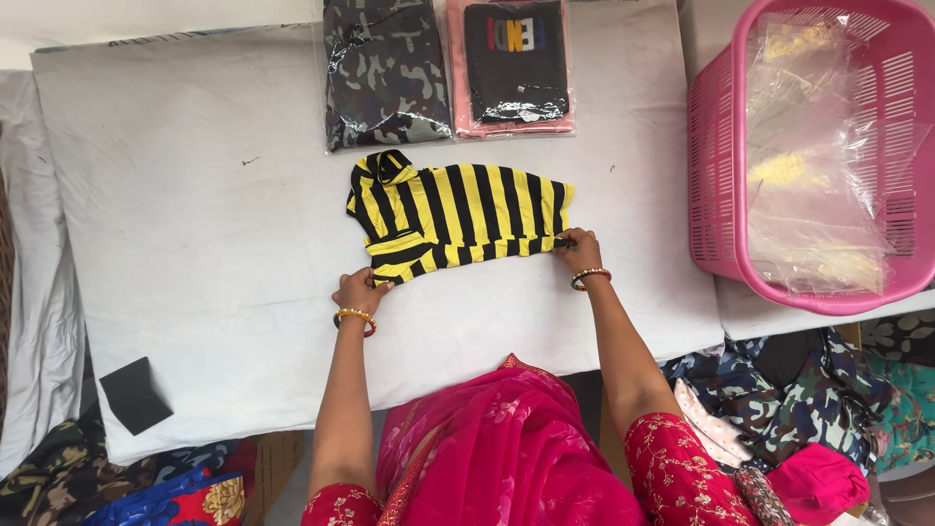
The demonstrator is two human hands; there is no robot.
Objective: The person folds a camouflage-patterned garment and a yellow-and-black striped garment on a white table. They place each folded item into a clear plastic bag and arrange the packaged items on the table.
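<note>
Pinching the near edge of the striped shirt [458, 216], mid-frame: left hand [360, 290] and right hand [579, 249] both closed on cloth. Best to keep edges even, pull flat.

From the striped shirt [458, 219], the tabletop [195, 195] lies bare toward nine o'clock, and a hand could sweep there freely. At twelve o'clock two bagged garments [448, 68] close the way, just beside the shirt. At three o'clock a narrow bare strip runs to the pink basket [716, 156]. At seven o'clock lies a small black square [134, 394].
</note>
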